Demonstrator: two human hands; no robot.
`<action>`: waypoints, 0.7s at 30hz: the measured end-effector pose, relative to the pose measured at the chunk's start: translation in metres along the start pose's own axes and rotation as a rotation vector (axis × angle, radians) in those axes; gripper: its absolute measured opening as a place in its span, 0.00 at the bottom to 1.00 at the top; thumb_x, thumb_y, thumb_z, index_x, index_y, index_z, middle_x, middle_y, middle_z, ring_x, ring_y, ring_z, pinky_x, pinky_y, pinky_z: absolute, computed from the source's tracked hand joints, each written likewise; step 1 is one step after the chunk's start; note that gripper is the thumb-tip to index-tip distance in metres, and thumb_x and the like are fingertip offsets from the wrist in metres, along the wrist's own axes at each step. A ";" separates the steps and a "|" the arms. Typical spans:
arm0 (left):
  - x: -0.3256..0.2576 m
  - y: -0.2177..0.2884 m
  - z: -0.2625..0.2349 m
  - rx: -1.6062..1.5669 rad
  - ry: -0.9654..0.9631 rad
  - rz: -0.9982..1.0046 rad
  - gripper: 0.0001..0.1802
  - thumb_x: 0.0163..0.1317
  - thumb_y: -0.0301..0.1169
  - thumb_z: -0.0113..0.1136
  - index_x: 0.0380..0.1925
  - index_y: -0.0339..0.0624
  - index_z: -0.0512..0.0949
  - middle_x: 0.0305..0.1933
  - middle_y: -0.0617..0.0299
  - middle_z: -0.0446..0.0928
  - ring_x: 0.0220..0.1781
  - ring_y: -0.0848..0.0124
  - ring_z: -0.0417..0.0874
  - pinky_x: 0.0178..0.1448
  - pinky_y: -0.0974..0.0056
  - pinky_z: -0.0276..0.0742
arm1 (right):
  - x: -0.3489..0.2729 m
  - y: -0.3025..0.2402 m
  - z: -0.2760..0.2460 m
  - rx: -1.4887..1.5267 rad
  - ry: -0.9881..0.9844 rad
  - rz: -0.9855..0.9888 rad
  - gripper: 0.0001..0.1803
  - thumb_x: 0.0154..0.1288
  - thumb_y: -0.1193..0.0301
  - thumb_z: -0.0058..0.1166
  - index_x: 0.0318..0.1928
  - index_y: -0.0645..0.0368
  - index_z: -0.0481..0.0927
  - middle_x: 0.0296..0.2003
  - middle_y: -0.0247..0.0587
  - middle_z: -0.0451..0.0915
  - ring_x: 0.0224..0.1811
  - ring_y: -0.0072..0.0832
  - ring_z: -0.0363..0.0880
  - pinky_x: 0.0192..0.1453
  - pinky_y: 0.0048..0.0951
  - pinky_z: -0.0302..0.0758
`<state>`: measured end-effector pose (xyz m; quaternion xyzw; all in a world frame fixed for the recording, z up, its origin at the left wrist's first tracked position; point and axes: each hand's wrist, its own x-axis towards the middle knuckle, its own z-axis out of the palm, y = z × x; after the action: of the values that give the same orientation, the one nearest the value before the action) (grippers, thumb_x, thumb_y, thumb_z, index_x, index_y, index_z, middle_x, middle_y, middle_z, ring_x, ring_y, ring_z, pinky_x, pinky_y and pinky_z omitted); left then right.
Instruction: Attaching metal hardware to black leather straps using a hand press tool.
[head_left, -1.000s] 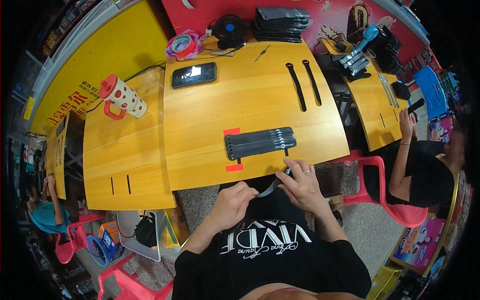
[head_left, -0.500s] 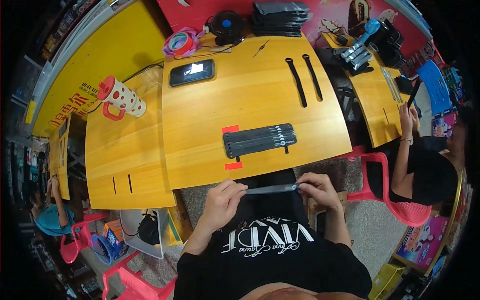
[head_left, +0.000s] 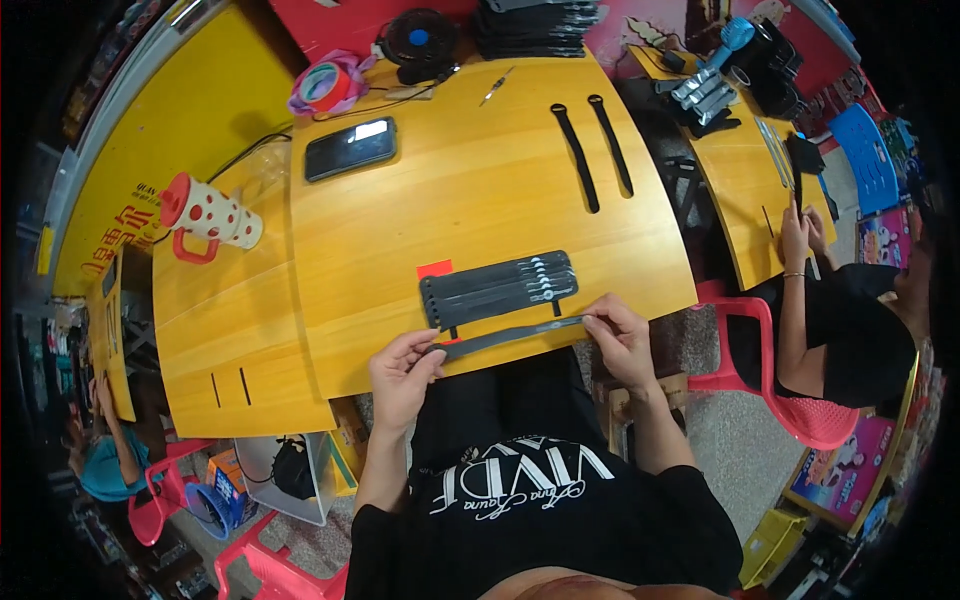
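A dark grey hook-and-loop strap (head_left: 508, 335) is stretched between my hands, just over the near table edge. My left hand (head_left: 402, 372) pinches its rounded end, and my right hand (head_left: 620, 342) pinches the other end, near a small pale mark. Right beyond it lies a row of several similar straps (head_left: 480, 292), side by side, with pale markings toward their right ends. Red tape (head_left: 435, 269) shows on the table at the row's far left corner; another red piece is mostly covered by the held strap and my left hand.
Two loose black straps (head_left: 576, 160) lie at the table's far right. A phone (head_left: 350, 149), a spotted tumbler (head_left: 216, 218), a fan (head_left: 419, 38) and stacked dark packs (head_left: 530, 28) stand farther off. Another person (head_left: 840, 320) handles a strap at the right-hand table.
Both hands have moved forward from over my lap to the table edge, carrying the strap toward the row. The strap now shows its broad face. The view has shifted slightly.
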<state>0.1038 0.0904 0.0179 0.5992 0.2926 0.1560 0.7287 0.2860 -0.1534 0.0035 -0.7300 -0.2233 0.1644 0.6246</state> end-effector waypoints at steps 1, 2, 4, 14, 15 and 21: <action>0.003 -0.001 0.000 -0.003 -0.012 -0.008 0.15 0.60 0.16 0.63 0.48 0.31 0.80 0.35 0.62 0.81 0.28 0.80 0.80 0.32 0.77 0.74 | 0.003 -0.001 0.003 0.007 0.035 -0.008 0.02 0.63 0.81 0.58 0.33 0.66 0.78 0.26 0.32 0.75 0.29 0.16 0.72 0.34 0.19 0.68; 0.005 -0.003 0.001 0.016 0.004 0.015 0.14 0.60 0.16 0.63 0.46 0.31 0.80 0.35 0.62 0.81 0.28 0.80 0.80 0.31 0.77 0.74 | 0.006 -0.003 0.005 -0.019 0.062 -0.049 0.02 0.62 0.83 0.59 0.33 0.66 0.79 0.26 0.32 0.76 0.29 0.16 0.72 0.34 0.20 0.69; 0.010 -0.002 0.004 0.035 0.042 0.014 0.12 0.59 0.16 0.64 0.43 0.31 0.80 0.35 0.62 0.80 0.27 0.80 0.80 0.29 0.76 0.74 | 0.012 -0.003 0.006 0.001 0.083 -0.031 0.01 0.61 0.83 0.58 0.34 0.66 0.80 0.26 0.32 0.76 0.28 0.16 0.72 0.33 0.20 0.68; 0.024 -0.004 0.001 0.092 0.066 -0.011 0.09 0.59 0.17 0.65 0.41 0.33 0.81 0.26 0.65 0.80 0.21 0.81 0.79 0.24 0.79 0.69 | 0.027 0.002 0.006 -0.190 0.071 -0.145 0.05 0.57 0.85 0.58 0.35 0.66 0.80 0.24 0.34 0.74 0.22 0.13 0.67 0.24 0.17 0.61; 0.024 -0.006 -0.002 0.083 0.054 -0.026 0.09 0.59 0.17 0.65 0.40 0.33 0.81 0.28 0.65 0.80 0.22 0.81 0.79 0.25 0.78 0.69 | 0.027 0.003 0.007 -0.191 0.070 -0.142 0.05 0.57 0.85 0.58 0.35 0.66 0.80 0.24 0.34 0.74 0.22 0.13 0.67 0.24 0.17 0.61; 0.027 -0.007 -0.003 0.069 0.066 -0.050 0.08 0.58 0.17 0.65 0.39 0.33 0.81 0.30 0.64 0.81 0.22 0.81 0.79 0.25 0.78 0.68 | 0.026 0.003 0.014 -0.218 0.130 -0.131 0.06 0.55 0.86 0.58 0.31 0.66 0.76 0.24 0.37 0.74 0.21 0.17 0.69 0.24 0.19 0.63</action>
<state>0.1220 0.1061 0.0041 0.6109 0.3366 0.1471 0.7013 0.3015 -0.1283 -0.0010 -0.7864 -0.2463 0.0503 0.5643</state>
